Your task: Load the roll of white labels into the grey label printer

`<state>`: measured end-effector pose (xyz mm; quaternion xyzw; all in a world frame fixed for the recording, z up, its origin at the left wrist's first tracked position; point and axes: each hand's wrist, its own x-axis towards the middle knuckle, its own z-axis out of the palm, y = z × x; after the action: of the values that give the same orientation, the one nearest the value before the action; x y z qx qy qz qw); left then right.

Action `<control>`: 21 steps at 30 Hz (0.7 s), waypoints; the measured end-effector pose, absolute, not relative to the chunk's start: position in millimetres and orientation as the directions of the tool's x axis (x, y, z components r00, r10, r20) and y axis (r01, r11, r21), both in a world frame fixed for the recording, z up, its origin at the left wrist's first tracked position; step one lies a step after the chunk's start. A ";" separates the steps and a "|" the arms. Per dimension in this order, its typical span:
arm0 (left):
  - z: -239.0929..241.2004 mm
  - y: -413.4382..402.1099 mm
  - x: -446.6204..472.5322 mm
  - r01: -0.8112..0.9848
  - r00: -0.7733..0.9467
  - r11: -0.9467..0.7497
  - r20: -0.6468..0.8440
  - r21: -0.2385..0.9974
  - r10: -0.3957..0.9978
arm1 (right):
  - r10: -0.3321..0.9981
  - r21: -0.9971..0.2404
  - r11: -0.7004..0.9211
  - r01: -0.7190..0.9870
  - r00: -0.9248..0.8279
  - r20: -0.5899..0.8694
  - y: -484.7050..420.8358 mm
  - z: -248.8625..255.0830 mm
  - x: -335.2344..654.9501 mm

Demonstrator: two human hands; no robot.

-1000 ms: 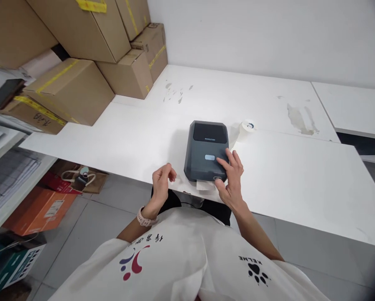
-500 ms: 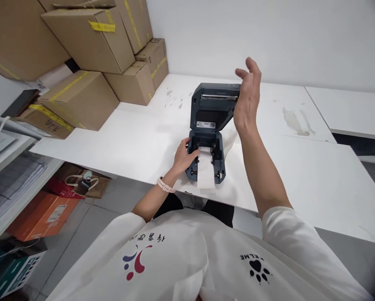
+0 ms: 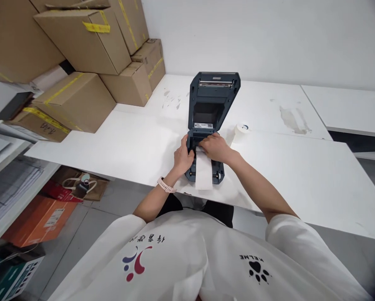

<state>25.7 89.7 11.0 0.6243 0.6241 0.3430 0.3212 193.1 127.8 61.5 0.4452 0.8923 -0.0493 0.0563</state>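
Observation:
A dark grey label printer (image 3: pixel 221 167) stands on the white table with its lid (image 3: pixel 210 95) raised. My left hand (image 3: pixel 183 158) clasps the printer's left wall, thumb over the inner edge. Reaching in from the right, my right hand (image 3: pixel 217 148) has its curled fingers down inside the printer, at the upper end of a white paper strip (image 3: pixel 203 173). Whatever those fingertips grip is hidden. The strip runs out over the printer's front edge. Behind the right wrist, a white paper roll (image 3: pixel 241 130) rests on the table, a length of paper trailing toward the printer.
Taped cardboard boxes (image 3: pixel 77 98) are stacked at the left end of the table (image 3: pixel 137 146). A white wall (image 3: pixel 269 42) rises behind it. Lower left, a shelf (image 3: pixel 24 188) and an orange box (image 3: pixel 39 221) stand near the floor.
My right hand has come down from the raised lid into the printer, bringing the paper roll behind into view. The lid stands up by itself. My left hand keeps to the printer's left side.

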 end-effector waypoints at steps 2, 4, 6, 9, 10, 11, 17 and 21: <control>9.5 89.9 24.4 0.571 -0.011 -0.018 0.029 0.820 1.000 | 0.733 -0.024 0.647 0.762 -0.630 -0.257 136.5 57.1 183.8; 7.8 89.8 23.0 0.569 -0.006 -0.021 0.030 0.822 1.000 | 0.681 -0.075 0.676 0.733 -0.660 -0.317 147.4 56.3 177.8; 5.8 89.6 22.1 0.558 -0.009 -0.022 0.033 0.830 0.999 | 0.640 -0.124 0.690 0.713 -0.682 -0.355 156.7 59.1 177.8; 3.4 89.1 21.7 0.524 -0.032 -0.018 0.041 0.852 0.999 | 0.560 -0.321 0.689 0.650 -0.758 -0.333 159.9 71.8 197.4; 3.1 88.8 21.8 0.512 -0.036 -0.017 0.042 0.859 0.998 | 0.535 -0.443 0.667 0.599 -0.799 -0.274 157.0 77.8 210.8; 3.1 88.4 21.9 0.504 -0.039 -0.016 0.041 0.864 0.998 | 0.523 -0.570 0.628 0.530 -0.830 -0.196 152.2 83.9 227.7; 9.2 84.8 23.3 0.521 -0.027 0.007 0.008 0.854 1.000 | 0.815 -0.806 0.295 0.512 -0.576 -0.068 114.9 84.0 353.0; 10.1 84.6 23.1 0.512 -0.038 0.009 0.013 0.859 0.999 | 0.965 -0.772 0.064 0.633 -0.237 -0.115 117.7 36.7 391.3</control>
<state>23.1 84.6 10.1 0.6051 0.6242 0.3599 0.3385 391.3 117.7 36.7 0.5753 0.6941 -0.3701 -0.2242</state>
